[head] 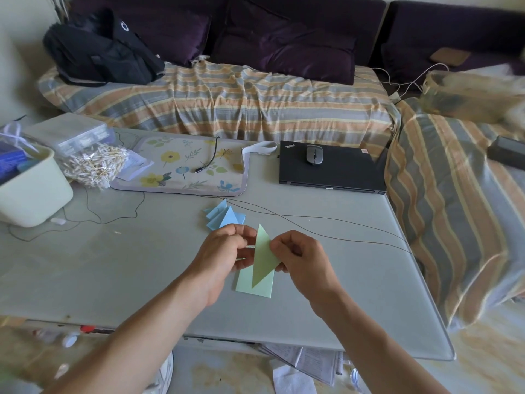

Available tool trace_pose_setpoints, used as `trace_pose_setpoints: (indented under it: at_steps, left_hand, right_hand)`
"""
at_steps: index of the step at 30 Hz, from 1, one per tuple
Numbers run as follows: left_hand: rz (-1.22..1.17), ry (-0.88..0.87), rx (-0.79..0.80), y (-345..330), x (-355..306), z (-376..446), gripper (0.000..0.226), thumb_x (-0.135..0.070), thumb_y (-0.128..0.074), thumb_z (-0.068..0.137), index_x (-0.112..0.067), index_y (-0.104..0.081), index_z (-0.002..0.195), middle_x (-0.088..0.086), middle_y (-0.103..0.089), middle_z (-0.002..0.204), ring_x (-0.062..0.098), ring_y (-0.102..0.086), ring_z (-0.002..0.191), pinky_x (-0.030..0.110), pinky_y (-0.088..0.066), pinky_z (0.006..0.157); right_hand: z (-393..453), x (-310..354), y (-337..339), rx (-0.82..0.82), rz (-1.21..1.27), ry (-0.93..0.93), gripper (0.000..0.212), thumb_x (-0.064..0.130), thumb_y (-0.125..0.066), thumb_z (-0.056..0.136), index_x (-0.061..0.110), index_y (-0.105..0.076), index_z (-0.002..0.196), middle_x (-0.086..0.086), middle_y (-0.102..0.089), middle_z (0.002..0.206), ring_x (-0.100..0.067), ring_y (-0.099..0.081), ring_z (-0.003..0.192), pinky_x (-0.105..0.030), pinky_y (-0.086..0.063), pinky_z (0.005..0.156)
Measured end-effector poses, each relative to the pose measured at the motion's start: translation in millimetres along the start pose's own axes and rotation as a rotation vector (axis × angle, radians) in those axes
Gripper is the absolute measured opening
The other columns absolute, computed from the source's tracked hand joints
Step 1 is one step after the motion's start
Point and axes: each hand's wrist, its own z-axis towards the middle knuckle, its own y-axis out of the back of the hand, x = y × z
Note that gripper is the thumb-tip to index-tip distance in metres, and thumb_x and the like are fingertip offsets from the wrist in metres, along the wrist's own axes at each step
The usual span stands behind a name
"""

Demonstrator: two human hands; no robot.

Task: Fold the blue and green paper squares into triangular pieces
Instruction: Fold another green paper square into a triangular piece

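Green paper (262, 258) between both hands

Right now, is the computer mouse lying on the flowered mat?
No, the computer mouse lies on the closed black laptop, to the right of the flowered mat.

A pale grey worktop (127, 265) carrying a cream bin (31, 191), a floral mat (181, 166), a closed black laptop (332, 170) topped by a mouse (314, 154), folded blue paper pieces (224, 217) and green paper (255, 282).
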Motion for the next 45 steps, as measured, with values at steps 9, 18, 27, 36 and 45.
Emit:
trace_pose_setpoints:
  at_steps: [9,18,27,36,45]
  left_hand:
    - [-0.004,0.068,0.041,1.3,-2.1,-2.3,0.052,0.018,-0.032,0.078,-0.004,-0.072,0.102,0.012,-0.075,0.099,0.021,-0.069,0.088,0.033,-0.055,0.088]
    - [-0.002,0.094,-0.038,-1.8,-6.6,-8.6,0.027,0.010,-0.043,0.089,-0.010,-0.060,0.081,0.003,-0.067,0.075,0.019,-0.071,0.068,0.033,-0.060,0.073]
    - [0.079,0.017,-0.007,-2.5,-1.1,-8.8,0.010,-0.003,-0.068,0.092,-0.003,-0.070,0.102,0.008,-0.077,0.089,0.015,-0.073,0.075,0.029,-0.063,0.079]
    - [0.512,-0.314,-0.171,-1.9,8.3,-4.8,0.014,-0.014,-0.073,0.083,-0.025,-0.066,0.085,-0.007,-0.072,0.080,0.001,-0.061,0.062,0.013,-0.045,0.056]
    - [0.648,-0.543,-0.172,-1.8,12.4,-4.6,0.020,-0.017,-0.083,0.080,-0.024,-0.065,0.074,-0.014,-0.066,0.068,0.010,-0.057,0.058,0.020,-0.044,0.054]
  right_hand:
    - [-2.1,2.8,-1.2,0.031,0.023,0.004,0.015,0.015,-0.062,0.097,0.012,-0.071,0.086,0.006,-0.068,0.068,-0.007,-0.058,0.059,-0.027,-0.049,0.066]
    - [0.7,-2.3,-2.7,-0.053,-0.049,-0.014,0.016,0.021,-0.063,0.095,0.019,-0.071,0.082,0.009,-0.067,0.069,-0.007,-0.053,0.060,-0.025,-0.046,0.062]
    - [0.6,-3.1,-2.2,-0.062,-0.037,-0.013,0.015,0.021,-0.062,0.093,0.019,-0.071,0.081,0.006,-0.069,0.070,-0.009,-0.055,0.062,-0.028,-0.048,0.063]
    - [-1.1,1.7,-4.3,-0.044,-0.049,0.034,0.014,0.023,-0.063,0.093,0.022,-0.073,0.083,0.008,-0.073,0.080,-0.015,-0.066,0.079,-0.039,-0.055,0.079]
    - [-5.7,7.8,-4.9,0.086,0.007,0.036,0.017,0.024,-0.066,0.097,0.018,-0.077,0.087,0.009,-0.071,0.072,-0.005,-0.063,0.068,-0.038,-0.057,0.082]
